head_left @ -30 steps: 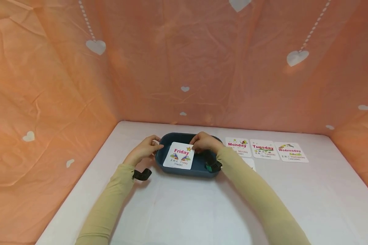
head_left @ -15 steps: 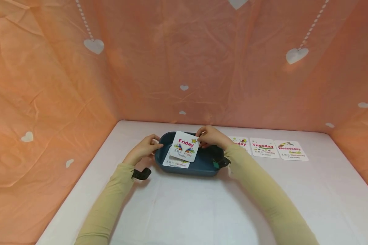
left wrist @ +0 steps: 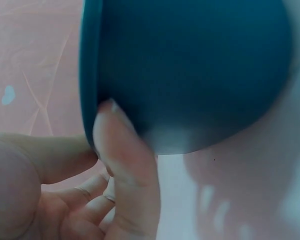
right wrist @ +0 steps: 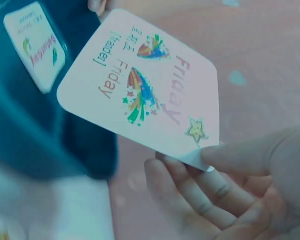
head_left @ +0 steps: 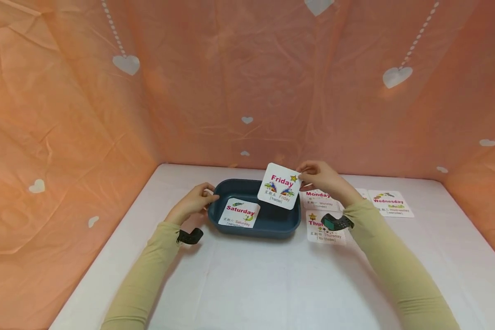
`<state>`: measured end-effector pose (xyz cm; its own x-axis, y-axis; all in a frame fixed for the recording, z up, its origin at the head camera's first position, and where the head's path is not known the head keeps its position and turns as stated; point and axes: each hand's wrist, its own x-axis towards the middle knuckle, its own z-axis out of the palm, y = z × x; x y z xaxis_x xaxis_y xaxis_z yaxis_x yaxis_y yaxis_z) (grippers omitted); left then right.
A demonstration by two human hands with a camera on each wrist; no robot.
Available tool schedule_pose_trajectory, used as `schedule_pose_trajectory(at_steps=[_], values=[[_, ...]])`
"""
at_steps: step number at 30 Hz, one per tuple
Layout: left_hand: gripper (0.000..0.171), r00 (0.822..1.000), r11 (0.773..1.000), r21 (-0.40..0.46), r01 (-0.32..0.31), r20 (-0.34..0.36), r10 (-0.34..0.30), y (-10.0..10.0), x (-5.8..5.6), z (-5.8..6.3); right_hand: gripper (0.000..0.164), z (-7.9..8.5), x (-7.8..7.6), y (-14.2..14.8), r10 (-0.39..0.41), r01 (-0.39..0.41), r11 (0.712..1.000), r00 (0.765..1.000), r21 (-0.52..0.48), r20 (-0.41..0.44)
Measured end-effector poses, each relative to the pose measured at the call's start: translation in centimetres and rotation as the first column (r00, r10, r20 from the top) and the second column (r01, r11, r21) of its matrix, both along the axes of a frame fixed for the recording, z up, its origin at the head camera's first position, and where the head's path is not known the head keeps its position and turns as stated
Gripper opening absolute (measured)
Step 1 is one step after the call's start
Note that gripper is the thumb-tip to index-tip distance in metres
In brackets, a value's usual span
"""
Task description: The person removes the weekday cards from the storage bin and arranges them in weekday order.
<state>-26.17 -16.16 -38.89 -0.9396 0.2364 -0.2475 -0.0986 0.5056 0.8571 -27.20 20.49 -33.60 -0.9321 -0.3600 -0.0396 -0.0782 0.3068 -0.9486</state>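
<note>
Between thumb and fingers my right hand (head_left: 323, 178) pinches the Friday card (head_left: 279, 187) by its corner; the right wrist view shows the thumb on the printed face of the card (right wrist: 140, 85). The card hangs tilted above the right part of a dark blue tray (head_left: 272, 233). Inside that tray, at its left, lies the Saturday card (head_left: 239, 213), face up. My left hand (head_left: 192, 201) grips the tray's left rim, and in the left wrist view its thumb and a finger (left wrist: 125, 150) pinch the tray wall (left wrist: 190, 75).
Right of the tray, the Monday card (head_left: 319, 201) and Wednesday card (head_left: 391, 204) lie on the white table (head_left: 247, 284), with another card mostly covered by my right hand between them. The Thursday card (head_left: 323, 233) lies below Monday, partly behind the wrist camera. Orange cloth (head_left: 280, 91) walls stand behind.
My right hand has lifted the Friday card off the Saturday card and moved it rightward across the tray. The Saturday card is now uncovered. My left hand has stayed at the rim.
</note>
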Motion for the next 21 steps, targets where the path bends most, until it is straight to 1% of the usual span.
schedule_pose_trajectory(at_steps=[2,6,11,16,21], values=[[0.034,1.0,1.0,0.0,-0.001,0.001,0.001,-0.1,0.0,-0.1,0.024,0.3,0.5,1.5,-0.016,0.016,1.0,1.0,0.006,-0.004],[0.034,1.0,1.0,0.007,0.013,-0.007,-0.013,-0.2,-0.1,-0.2,0.028,1.0,1.4,4.2,-0.055,0.056,0.996,0.998,0.07,-0.012],[0.034,1.0,0.999,0.031,0.016,-0.028,-0.015,-0.5,-0.1,-0.3,0.031,1.4,2.2,7.2,-0.099,0.101,0.984,0.995,0.148,-0.022],[0.034,0.999,1.0,0.024,0.011,-0.034,-0.011,-0.7,-0.1,-0.1,0.033,1.1,2.9,9.7,-0.149,0.15,0.972,0.989,0.182,-0.021],[0.034,1.0,1.0,0.015,0.0,-0.025,0.001,-0.8,0.0,-0.2,0.034,-0.1,3.7,11.6,-0.164,0.161,0.963,0.987,0.216,-0.007]])
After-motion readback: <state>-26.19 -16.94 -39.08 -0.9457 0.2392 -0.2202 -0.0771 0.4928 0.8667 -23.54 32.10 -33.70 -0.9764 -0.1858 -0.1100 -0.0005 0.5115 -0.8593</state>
